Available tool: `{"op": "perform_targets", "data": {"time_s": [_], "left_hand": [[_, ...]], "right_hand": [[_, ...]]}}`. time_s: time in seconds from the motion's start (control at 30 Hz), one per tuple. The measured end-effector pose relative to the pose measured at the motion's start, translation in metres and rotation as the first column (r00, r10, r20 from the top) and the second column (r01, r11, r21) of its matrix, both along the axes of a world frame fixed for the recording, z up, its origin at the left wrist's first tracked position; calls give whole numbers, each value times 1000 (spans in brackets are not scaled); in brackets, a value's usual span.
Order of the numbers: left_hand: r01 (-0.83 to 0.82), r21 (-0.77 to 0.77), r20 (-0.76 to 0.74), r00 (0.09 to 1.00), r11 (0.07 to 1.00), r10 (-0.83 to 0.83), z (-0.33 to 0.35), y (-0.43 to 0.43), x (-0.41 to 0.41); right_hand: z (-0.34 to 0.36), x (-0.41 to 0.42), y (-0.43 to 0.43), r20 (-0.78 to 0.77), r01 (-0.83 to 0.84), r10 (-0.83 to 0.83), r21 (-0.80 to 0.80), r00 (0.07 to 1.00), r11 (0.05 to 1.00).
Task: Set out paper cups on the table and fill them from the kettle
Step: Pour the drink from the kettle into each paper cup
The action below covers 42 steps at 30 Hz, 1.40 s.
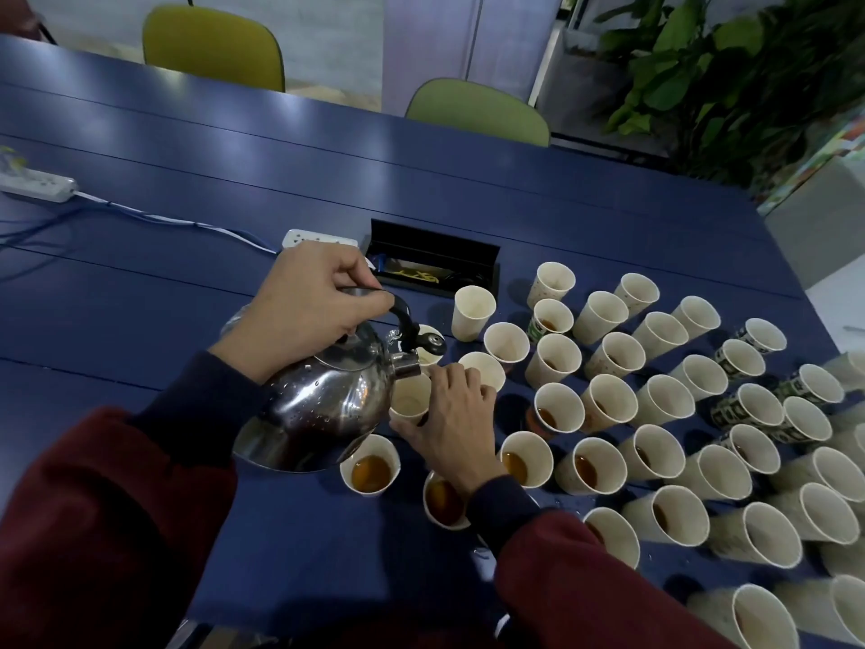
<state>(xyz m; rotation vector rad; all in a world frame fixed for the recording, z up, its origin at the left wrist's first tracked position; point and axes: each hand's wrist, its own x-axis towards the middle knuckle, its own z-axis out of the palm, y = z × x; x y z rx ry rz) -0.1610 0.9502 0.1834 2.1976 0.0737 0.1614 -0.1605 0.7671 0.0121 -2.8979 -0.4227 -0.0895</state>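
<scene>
The blue surface (187,217) fills most of the frame. Its open room lies at the left and top, while the right half is packed with paper cups (608,400) standing nearly rim to rim, several showing brown liquid. Its right edge runs down the upper right of the frame, with cups close to it. A power strip (37,182) lies at the upper left, and an open cable box (435,264) sits just above the cups; both are poor neighbours for a spill.

The steel kettle (323,405), at centre frame, is tilted with its spout (406,363) over one cup (408,399). It looks rigid, is beaded with drops, and is probably heavy and hot, so the black handle (402,316) is the place to hold it. The left hand (309,302) is curled round that handle from above.

That cup is light, thin-walled and easily tipped or crushed, so a gentle hold on its side wall suits it. The right hand (449,414) wraps thumb and fingers loosely round it. Its wrist hangs over filled cups at lower centre, so any way out should go upward first.
</scene>
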Motion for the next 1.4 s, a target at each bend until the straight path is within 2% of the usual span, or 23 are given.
{"op": "perform_targets", "data": {"time_s": [0.13, 0.3, 0.4, 0.53, 0.7, 0.97, 1.4], "left_hand": [[23, 5, -14, 1000, 1000, -23, -2, 11, 2], [77, 30, -46, 996, 997, -75, -7, 23, 10], [112, 63, -69, 992, 992, -107, -9, 28, 15], [175, 95, -79, 983, 980, -168, -12, 34, 23], [223, 204, -63, 975, 953, -215, -11, 34, 29], [297, 184, -60, 955, 937, -291, -13, 29, 31], [288, 232, -83, 958, 929, -276, -13, 24, 31]], "right_hand": [[-6, 9, 16, -86, 46, -56, -111, 995, 993], [-16, 10, 29, -63, 113, -120, -103, 991, 988], [-20, 7, 34, -69, 123, -118, 79, 991, 989], [-22, 3, 42, -119, 151, -113, 395, 986, 906], [-28, -1, 49, -99, 151, -115, 560, 988, 815], [-31, 1, 47, -97, 198, -173, 541, 980, 817], [-37, 6, 45, -99, 189, -162, 407, 982, 893]]}}
